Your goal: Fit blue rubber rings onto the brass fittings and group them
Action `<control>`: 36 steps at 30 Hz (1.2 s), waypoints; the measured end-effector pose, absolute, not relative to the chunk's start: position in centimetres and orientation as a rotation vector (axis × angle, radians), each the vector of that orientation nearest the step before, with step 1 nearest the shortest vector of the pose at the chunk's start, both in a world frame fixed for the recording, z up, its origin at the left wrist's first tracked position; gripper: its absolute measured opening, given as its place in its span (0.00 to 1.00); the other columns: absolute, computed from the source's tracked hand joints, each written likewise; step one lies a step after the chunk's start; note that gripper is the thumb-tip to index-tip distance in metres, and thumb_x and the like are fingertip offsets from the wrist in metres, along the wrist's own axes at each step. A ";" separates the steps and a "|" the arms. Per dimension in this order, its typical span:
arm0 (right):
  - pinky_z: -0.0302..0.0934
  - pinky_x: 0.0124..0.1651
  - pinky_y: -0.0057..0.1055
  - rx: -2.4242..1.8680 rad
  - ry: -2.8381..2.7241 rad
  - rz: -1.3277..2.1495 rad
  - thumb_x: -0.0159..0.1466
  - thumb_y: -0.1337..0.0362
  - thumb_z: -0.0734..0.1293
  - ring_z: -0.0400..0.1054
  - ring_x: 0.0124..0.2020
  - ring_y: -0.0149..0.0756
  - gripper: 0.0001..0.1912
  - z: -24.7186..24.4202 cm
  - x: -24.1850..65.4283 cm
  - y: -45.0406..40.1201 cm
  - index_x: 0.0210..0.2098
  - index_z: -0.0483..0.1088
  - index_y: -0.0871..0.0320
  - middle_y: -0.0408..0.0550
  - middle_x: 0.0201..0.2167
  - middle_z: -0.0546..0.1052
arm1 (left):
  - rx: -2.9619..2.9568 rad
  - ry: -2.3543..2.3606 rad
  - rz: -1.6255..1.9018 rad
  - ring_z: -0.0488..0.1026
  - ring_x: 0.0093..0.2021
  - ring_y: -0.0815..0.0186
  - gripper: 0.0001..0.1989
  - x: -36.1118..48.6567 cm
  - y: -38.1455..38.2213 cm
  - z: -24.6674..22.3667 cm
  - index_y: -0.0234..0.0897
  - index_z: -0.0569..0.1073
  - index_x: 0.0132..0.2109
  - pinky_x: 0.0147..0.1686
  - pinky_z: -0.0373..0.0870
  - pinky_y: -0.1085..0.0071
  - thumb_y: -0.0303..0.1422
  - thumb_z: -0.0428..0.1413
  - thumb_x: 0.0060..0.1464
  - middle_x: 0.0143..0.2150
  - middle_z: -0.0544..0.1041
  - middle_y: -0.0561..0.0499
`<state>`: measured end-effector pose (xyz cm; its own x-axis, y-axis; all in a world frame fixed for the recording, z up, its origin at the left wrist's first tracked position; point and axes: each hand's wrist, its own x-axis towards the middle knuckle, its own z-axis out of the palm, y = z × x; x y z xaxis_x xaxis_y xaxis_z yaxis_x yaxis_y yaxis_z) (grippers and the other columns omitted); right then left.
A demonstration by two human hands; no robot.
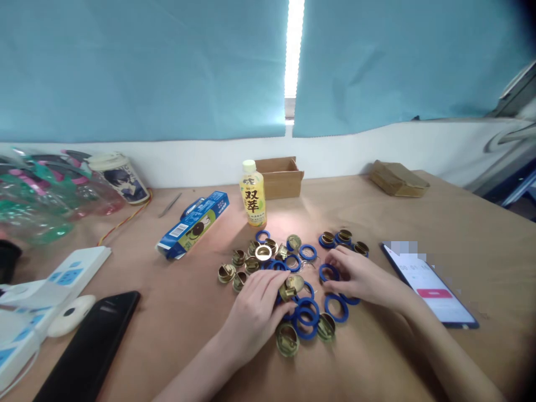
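My left hand [263, 298] is closed on a round brass-coloured metal piece [292, 287], gripped between thumb and fingers over the middle of the pile. To the right, my right hand [355, 273] has thumb and fingers around a blue ring [329, 273]. Several more blue rings [336, 307] lie loose between and below the hands, some overlapping. Round brass pieces with a raised metal part on the back, like this one [287, 339], are scattered left, behind and in front. Behind my right hand, brass pieces [327, 239] sit in blue rings.
A yellow-labelled bottle [253, 195] stands behind the pile, before an open cardboard box [280, 178]. Leftward lie a blue carton [192, 225], a black phone [90, 346] and a power strip [54, 296]. At right are a lit phone [431, 285] and a brown paper packet [397, 178].
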<state>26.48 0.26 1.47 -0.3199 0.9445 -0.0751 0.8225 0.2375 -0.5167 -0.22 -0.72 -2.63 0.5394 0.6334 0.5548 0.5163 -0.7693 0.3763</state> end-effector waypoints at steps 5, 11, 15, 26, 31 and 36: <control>0.64 0.39 0.32 -1.391 -2.004 0.910 0.64 0.63 0.66 0.68 0.37 0.37 0.17 2.5 26.1 -0.1 0.52 0.68 0.54 0.46 0.43 0.74 | 2.587 0.964 1.054 0.74 0.52 0.54 0.20 -0.3 -1.0 -2.5 0.34 0.66 0.59 0.53 0.72 0.55 0.30 0.58 0.61 0.51 0.78 0.41; 0.61 0.53 0.37 -1.066 -1.797 1.053 0.65 0.66 0.66 0.67 0.50 0.40 0.13 2.1 25.0 -0.3 0.50 0.71 0.51 0.47 0.49 0.74 | 2.572 0.957 1.106 0.75 0.51 0.55 0.20 -0.2 -1.3 -2.3 0.34 0.66 0.58 0.53 0.71 0.57 0.30 0.59 0.61 0.50 0.79 0.42; 0.66 0.44 0.32 -0.941 -1.556 1.255 0.62 0.65 0.71 0.70 0.44 0.36 0.13 0.8 24.0 -0.3 0.46 0.68 0.51 0.46 0.46 0.73 | 2.563 0.965 1.144 0.75 0.51 0.56 0.20 -0.3 -1.4 -2.3 0.35 0.67 0.58 0.54 0.71 0.58 0.29 0.59 0.60 0.50 0.79 0.43; 0.67 0.50 0.38 -0.735 -1.276 1.670 0.57 0.63 0.76 0.73 0.49 0.38 0.18 -0.6 20.5 -1.3 0.35 0.61 0.52 0.48 0.52 0.76 | 2.485 0.978 1.286 0.75 0.53 0.58 0.22 -0.6 -1.4 -2.1 0.36 0.66 0.59 0.54 0.73 0.63 0.29 0.60 0.60 0.52 0.78 0.43; 0.68 0.48 0.35 -0.767 -1.290 1.621 0.59 0.65 0.75 0.74 0.47 0.36 0.20 -0.8 20.0 -1.7 0.44 0.62 0.50 0.46 0.49 0.79 | 2.451 1.053 1.304 0.77 0.52 0.59 0.25 -0.6 -1.4 -2.6 0.34 0.62 0.63 0.54 0.74 0.65 0.31 0.58 0.62 0.53 0.78 0.41; 0.68 0.53 0.35 -0.901 -1.451 1.374 0.59 0.67 0.75 0.74 0.51 0.38 0.25 -0.5 19.9 -2.0 0.54 0.67 0.50 0.48 0.52 0.78 | 2.381 1.065 1.295 0.78 0.52 0.60 0.25 -0.7 -1.5 -2.9 0.39 0.62 0.63 0.53 0.76 0.66 0.29 0.58 0.61 0.55 0.78 0.44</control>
<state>19.92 -2.00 -0.45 -0.3144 0.9402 0.1311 -0.0798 0.1115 -0.9906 -0.66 -1.48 -2.94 0.3461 0.6912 0.6344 0.4890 -0.7099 0.5068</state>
